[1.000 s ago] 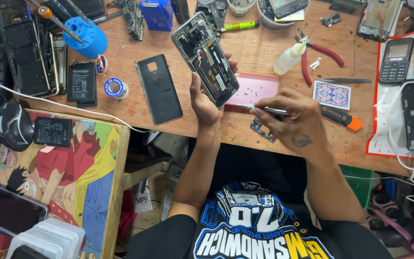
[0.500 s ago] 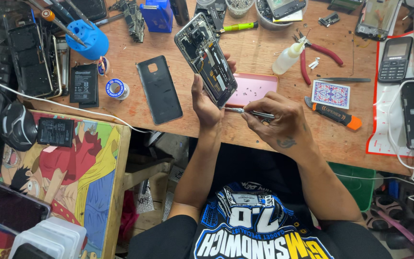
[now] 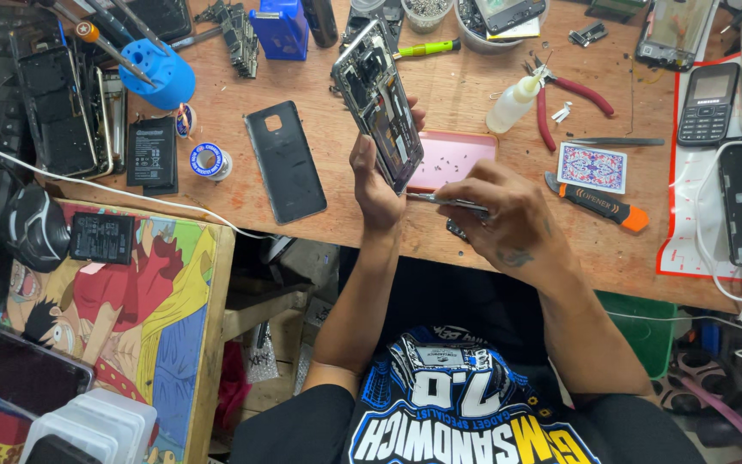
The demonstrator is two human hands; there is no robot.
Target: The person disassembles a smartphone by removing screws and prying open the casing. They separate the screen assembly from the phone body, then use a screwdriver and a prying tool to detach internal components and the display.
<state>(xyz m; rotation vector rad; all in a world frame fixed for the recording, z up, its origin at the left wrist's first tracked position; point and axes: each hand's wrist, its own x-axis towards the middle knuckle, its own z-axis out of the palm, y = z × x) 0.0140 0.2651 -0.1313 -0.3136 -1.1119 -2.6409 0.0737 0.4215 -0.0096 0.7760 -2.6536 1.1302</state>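
My left hand holds an opened smartphone upright above the wooden workbench, its back removed and its inner parts showing. My right hand grips metal tweezers whose tips point left and touch the phone's lower edge. Behind the hands lies a pink tray with several tiny screws. The phone's dark back cover lies flat to the left of my left hand.
An orange-tipped pry tool, a patterned card, red pliers and a small squeeze bottle lie to the right. A blue tool holder, battery, solder reel and more phones sit left. A cartoon-print table stands lower left.
My right hand has moved left from the bench surface, bringing the tweezers up to the phone's lower edge. The phone has stayed in my left hand, tilted about the same.
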